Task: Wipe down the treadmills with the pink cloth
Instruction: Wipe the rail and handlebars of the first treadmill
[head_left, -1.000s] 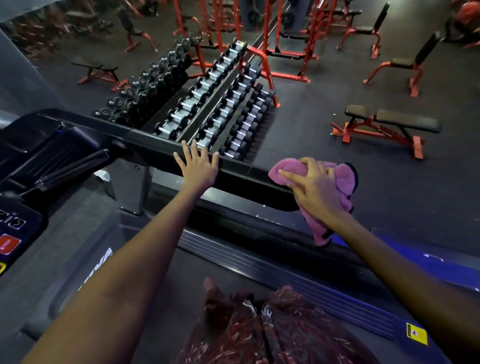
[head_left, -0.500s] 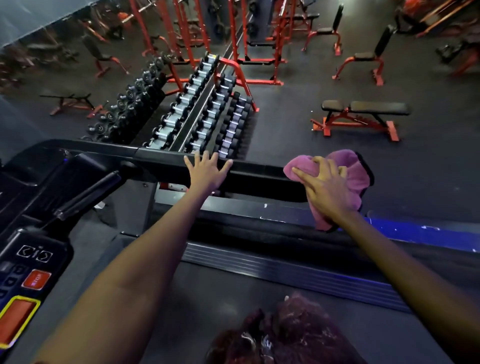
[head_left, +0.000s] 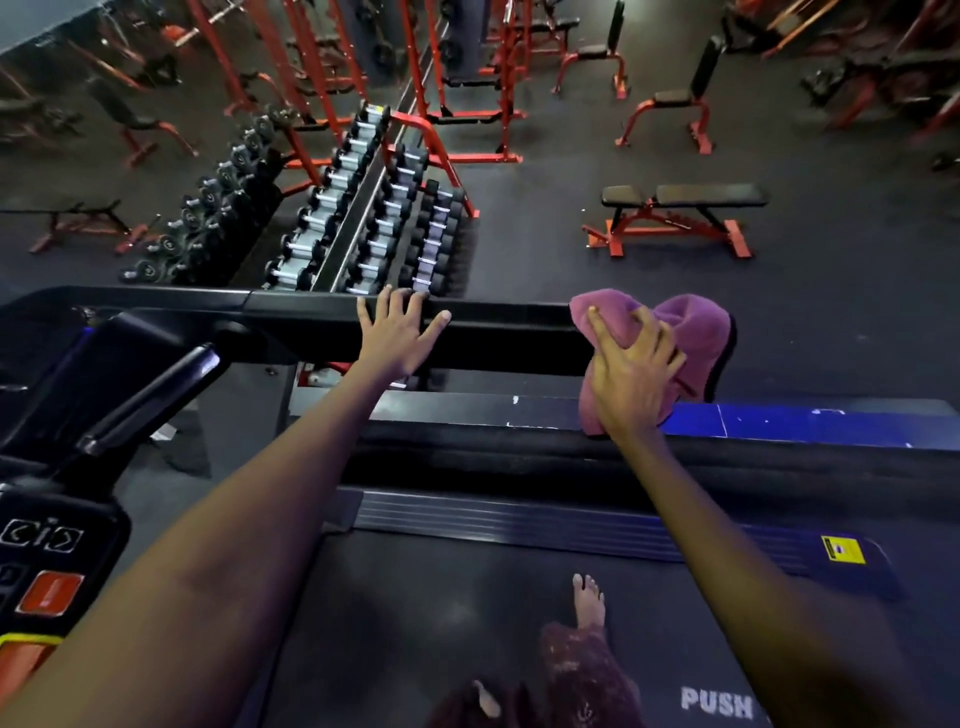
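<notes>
Nearest you, your bare foot (head_left: 588, 603) stands on the dark treadmill belt (head_left: 441, 623), with the hem of a patterned dark-red garment (head_left: 582, 670) just below it and the white word "PUSH" printed on the belt at lower right. At the lower left edge sits the treadmill console (head_left: 47, 566), showing an orange button and arrow keys. Beyond the belt runs the ribbed side rail (head_left: 519, 519), carrying a small yellow sticker (head_left: 844, 551) near its right end.

Both your arms reach forward to the black handrail (head_left: 291, 322) that crosses the view. Your left hand (head_left: 397, 332) lies flat on it, fingers spread and straight, gripping nothing. Your right hand (head_left: 631, 369), well apart from the left, presses the pink cloth (head_left: 691, 327) over the handrail's right end, fingers splayed and bent into the bunched fabric; the cloth drapes over the end and hangs below your palm.

Past the handrail, on the dark gym floor, stands a dumbbell rack (head_left: 363, 208) with rows of dumbbells. To its right is a flat bench with a red frame (head_left: 675, 213). Farther back stand red racks (head_left: 467, 78) and more benches.
</notes>
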